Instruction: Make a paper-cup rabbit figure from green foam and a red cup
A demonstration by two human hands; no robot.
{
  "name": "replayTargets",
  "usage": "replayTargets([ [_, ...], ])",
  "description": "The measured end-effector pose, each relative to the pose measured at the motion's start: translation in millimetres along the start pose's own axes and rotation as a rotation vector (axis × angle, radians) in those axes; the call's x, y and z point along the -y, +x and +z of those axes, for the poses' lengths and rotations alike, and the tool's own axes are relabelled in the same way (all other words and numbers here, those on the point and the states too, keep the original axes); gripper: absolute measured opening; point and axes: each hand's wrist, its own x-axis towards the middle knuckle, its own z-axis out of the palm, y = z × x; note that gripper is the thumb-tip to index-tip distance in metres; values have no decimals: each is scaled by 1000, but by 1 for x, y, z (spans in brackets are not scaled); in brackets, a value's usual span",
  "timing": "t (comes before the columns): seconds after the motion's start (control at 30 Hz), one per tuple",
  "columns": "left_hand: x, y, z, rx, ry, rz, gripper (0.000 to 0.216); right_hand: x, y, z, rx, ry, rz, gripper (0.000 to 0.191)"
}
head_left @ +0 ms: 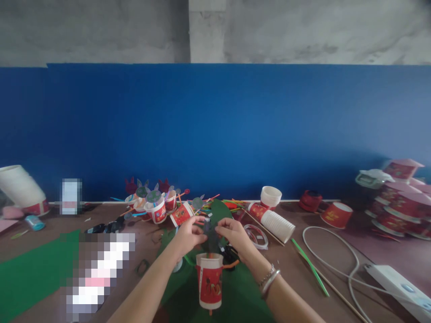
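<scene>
My left hand (pixel 188 234) and my right hand (pixel 233 233) meet above a red and white paper cup (pixel 209 283) that stands on a green sheet (pixel 235 291). Both hands pinch a small dark grey cut-out (pixel 211 235) between their fingertips, just over the cup's mouth. An orange straw (pixel 230 265) pokes out at the cup's right side. My right wrist wears silver bracelets (pixel 269 278).
Several finished cups with cut-outs and straws (pixel 156 206) stand at the back by the blue wall. Stacked white cups (pixel 278 225), a tape roll (pixel 256 235), sticks, a white cable (pixel 336 251) and power strip (pixel 400 287) lie right. More red cups (pixel 400 206) pile far right.
</scene>
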Motion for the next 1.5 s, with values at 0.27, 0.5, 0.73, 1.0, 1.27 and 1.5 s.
replayTargets([
  [0.27,-1,0,1,2,-7,2,58,-2,2,-1,35,-3,-24,11],
  [0.5,-2,0,2,17,-31,-3,58,-2,1,-2,14,-12,-18,10],
  [0.73,-3,-1,3,8,-30,10,57,-3,1,-1,10,30,-24,10],
  [1.0,-1,0,3,0,-64,12,59,-9,6,-4,28,-4,-48,10],
  [1.27,-4,-2,5,-2,-79,0,56,-1,2,-3,29,1,-47,8],
  [1.5,-4,-1,5,0,-90,19,54,-1,1,-5,85,-56,-102,16],
])
